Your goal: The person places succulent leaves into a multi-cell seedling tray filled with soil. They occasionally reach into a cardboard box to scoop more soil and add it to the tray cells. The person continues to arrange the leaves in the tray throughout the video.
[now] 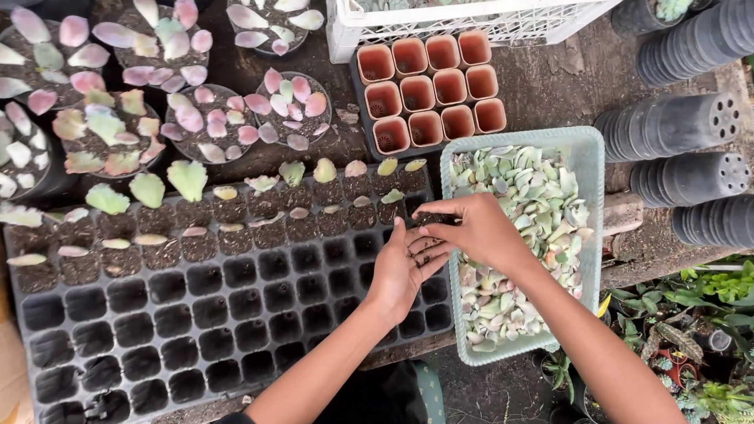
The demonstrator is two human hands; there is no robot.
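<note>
So far, roughly the far third of the black cell tray [236,314] is done: the rows along its far edge hold soil, and most of those cells carry one succulent leaf standing or lying in it. The cells nearer to the person are dark and hollow (no soil is visible in them), so by my judgement the larger part of the tray is not yet filled. The tray lies on the table [550,86], with its right end touching the pale green basket [591,157].

The basket, at the right edge of the table, is full of loose leaves [526,196], greenish and pink, so plenty of material is left.

The left hand [404,271] is held flat over the right end of the tray, palm up, fingers [430,259] straight and close together. Dark crumbs, probably soil, lie on the palm; I cannot tell if a leaf is there too.

The right hand [475,228] reaches across from the basket side, just above the left palm. Its fingers [428,210] are bent and drawn together at the tips, as in a pinch, but what they pinch is too small to see.

At the far edge stand round pots [208,126] with leaves laid on soil, and a tray of small orange pots [428,90].
</note>
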